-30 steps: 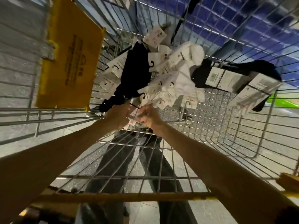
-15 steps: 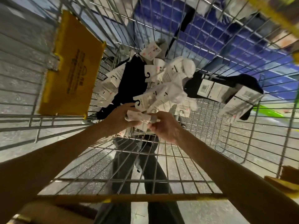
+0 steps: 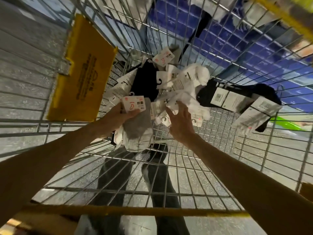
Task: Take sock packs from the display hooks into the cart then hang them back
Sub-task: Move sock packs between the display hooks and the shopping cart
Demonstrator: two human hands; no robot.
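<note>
A grey-and-white sock pack with a white card label [image 3: 137, 126] is gripped at the label by the left hand [image 3: 118, 114], low inside the silver wire-mesh cart [image 3: 220, 119]. The right hand [image 3: 181, 122] is spread, holding nothing, at a heap of soft white sock packs [image 3: 194, 85]. Black sock packs in barcoded card sleeves [image 3: 205, 94] are piled behind. A flat yellow plastic panel [image 3: 84, 70] is seen on the left wall.

The left grip [image 3: 118, 114] has lifted a grey sock pack [image 3: 138, 128] up by its card [image 3: 133, 105]; the right grip [image 3: 181, 122] has let go, fingers now spread over the white packs [image 3: 189, 97].
</note>
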